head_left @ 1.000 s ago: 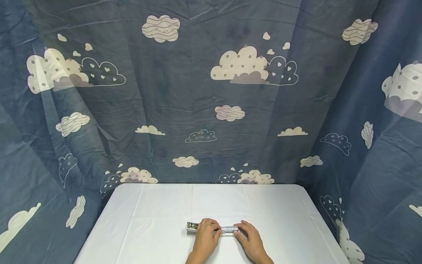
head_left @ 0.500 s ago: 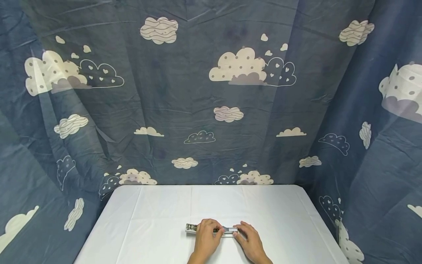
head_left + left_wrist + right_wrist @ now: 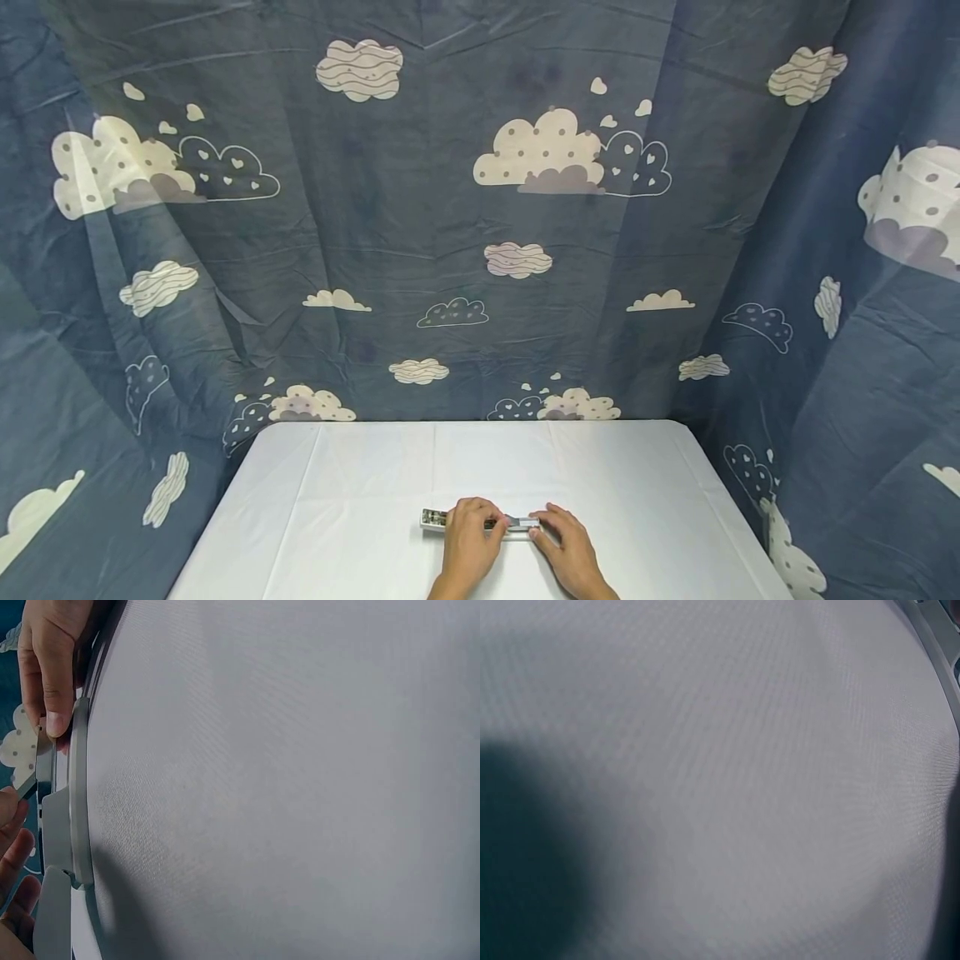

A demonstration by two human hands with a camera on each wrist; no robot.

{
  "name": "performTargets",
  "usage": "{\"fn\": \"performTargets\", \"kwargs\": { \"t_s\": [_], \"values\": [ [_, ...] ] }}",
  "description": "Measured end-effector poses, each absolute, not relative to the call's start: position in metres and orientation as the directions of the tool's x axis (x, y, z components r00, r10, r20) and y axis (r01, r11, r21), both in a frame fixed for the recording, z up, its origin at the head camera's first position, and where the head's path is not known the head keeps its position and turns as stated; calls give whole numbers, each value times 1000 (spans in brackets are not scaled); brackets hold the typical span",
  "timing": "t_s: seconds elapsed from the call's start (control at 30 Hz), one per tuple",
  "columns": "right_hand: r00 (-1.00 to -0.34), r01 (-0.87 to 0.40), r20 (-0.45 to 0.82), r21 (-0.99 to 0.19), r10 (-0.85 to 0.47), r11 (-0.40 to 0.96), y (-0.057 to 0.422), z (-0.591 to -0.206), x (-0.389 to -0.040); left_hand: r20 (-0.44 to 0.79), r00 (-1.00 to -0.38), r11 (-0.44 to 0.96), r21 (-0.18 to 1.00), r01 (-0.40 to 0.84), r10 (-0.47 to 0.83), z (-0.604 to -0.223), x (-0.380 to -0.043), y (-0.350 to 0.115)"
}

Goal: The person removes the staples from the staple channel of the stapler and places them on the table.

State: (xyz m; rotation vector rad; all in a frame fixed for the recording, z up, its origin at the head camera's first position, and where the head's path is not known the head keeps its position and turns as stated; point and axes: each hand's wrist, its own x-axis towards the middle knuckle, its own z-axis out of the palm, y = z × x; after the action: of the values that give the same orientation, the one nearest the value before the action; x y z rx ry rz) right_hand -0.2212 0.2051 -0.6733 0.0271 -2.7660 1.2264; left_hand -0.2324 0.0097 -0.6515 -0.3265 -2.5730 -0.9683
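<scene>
A white stapler [image 3: 433, 520] with a dark patterned top lies opened out lengthwise on the table. In the head view my left hand [image 3: 468, 537] is over its middle, thumb and fingertips pinching a small grey staple strip [image 3: 517, 522]. That staple strip [image 3: 28, 786] stands tilted beside the metal channel in the left wrist view. My right hand [image 3: 568, 546] grips the right end of the stapler between thumb and fingers. Part of the stapler is hidden under my left hand. Only an edge of the stapler [image 3: 939, 637] shows in the right wrist view.
White cloth covers the table [image 3: 360, 475], with a rounded far edge. Behind it and at both sides hangs a dark blue curtain [image 3: 450, 208] printed with clouds. The hands cast shadows on the cloth.
The grey staple strip at my left fingertips has gone from lying along the channel to standing tilted. My right hand keeps its place on the stapler's end; the head view shifts slightly.
</scene>
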Motion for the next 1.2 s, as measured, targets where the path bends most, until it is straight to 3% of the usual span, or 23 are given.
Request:
{"fn": "performTargets", "kwargs": {
  "t_s": [0.77, 1.2],
  "values": [
    [-992, -77, 128, -723, 23, 687, 205, -673, -221, 398, -914, 670, 660, 339, 71, -648, -233, -3],
    [-994, -54, 107, -719, 34, 693, 204, -674, -221, 312, -950, 625, 739, 252, 15, -639, -228, -21]
  ]
}}
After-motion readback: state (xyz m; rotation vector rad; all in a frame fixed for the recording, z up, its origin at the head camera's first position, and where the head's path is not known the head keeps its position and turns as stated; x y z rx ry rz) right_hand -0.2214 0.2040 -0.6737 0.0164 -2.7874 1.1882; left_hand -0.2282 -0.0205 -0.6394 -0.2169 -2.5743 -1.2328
